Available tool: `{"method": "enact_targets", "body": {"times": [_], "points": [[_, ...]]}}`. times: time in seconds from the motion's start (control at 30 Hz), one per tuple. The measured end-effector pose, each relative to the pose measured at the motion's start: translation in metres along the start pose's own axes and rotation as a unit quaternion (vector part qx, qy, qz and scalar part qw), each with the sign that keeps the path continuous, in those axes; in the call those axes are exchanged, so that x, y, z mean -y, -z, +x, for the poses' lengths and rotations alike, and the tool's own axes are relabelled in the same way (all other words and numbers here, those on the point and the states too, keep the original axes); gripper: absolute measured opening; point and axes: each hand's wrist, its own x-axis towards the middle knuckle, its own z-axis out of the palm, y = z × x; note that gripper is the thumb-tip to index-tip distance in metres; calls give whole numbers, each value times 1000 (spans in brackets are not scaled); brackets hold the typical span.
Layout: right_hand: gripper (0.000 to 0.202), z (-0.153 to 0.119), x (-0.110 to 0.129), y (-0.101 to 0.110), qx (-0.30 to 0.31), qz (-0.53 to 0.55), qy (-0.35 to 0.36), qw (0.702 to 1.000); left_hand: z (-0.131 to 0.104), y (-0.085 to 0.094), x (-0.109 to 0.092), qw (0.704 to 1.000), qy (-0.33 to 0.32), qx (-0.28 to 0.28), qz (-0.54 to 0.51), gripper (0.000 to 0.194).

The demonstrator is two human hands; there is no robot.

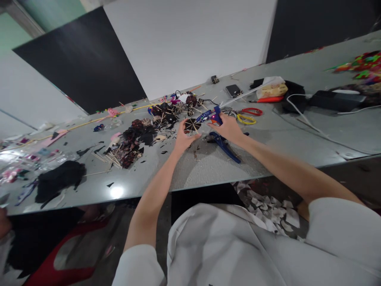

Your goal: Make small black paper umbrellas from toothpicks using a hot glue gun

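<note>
The left hand holds a dark disc with radiating sticks above the bench, its fingers half-open around the rim. Right of the disc, the right hand's fingers close around a blue glue gun, nozzle toward the disc. Blue-handled cutters lie right of the disc, nearer the person; dark scraps lie left of it.

The tabletop looks smooth and glossy, throwing back a bright spot of light. The glue gun is blue plastic with a slight sheen; the disc looks dark and matt, the loose sticks bare, pale wood. The red-handled scissors have smooth plastic grips. The brown heap is rough and crinkled, the black cloth matt, the scraps dull white paper, the chair smooth red plastic
</note>
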Motion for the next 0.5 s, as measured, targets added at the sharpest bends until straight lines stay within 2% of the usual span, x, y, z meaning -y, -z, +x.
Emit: {"method": "enact_targets", "body": {"times": [0.27,0.5], "points": [[59,-1,-1,0,13,-24,8,1000,0,-1,-2,1000,15,9,-12,108],[63,-2,2,3,22,-30,14,999,2,-1,4,995,54,-2,-84,107]]}}
